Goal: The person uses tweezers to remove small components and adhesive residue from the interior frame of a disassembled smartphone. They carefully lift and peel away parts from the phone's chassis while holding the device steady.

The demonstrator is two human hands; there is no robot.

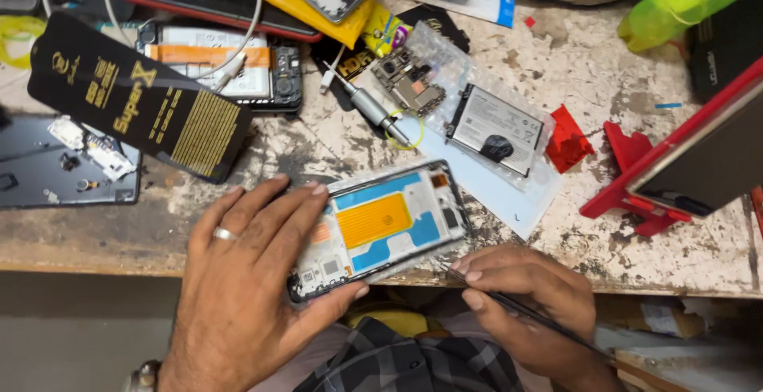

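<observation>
An opened phone frame (381,221) with a blue and orange inner panel lies tilted at the near edge of the worn workbench (556,241). My left hand (254,273), a ring on one finger, wraps around the frame's left end and holds it. My right hand (528,301) sits just below the frame's right corner and pinches thin metal tweezers (509,301), their tip touching the frame's lower right edge.
A phone battery (497,128) in clear plastic, a small circuit board (409,82), a screwdriver (373,110), a black and gold package (135,98), another opened phone (230,66), a dark back cover (56,166), red plastic pieces (568,142) and a red stand with a device (691,162) crowd the bench.
</observation>
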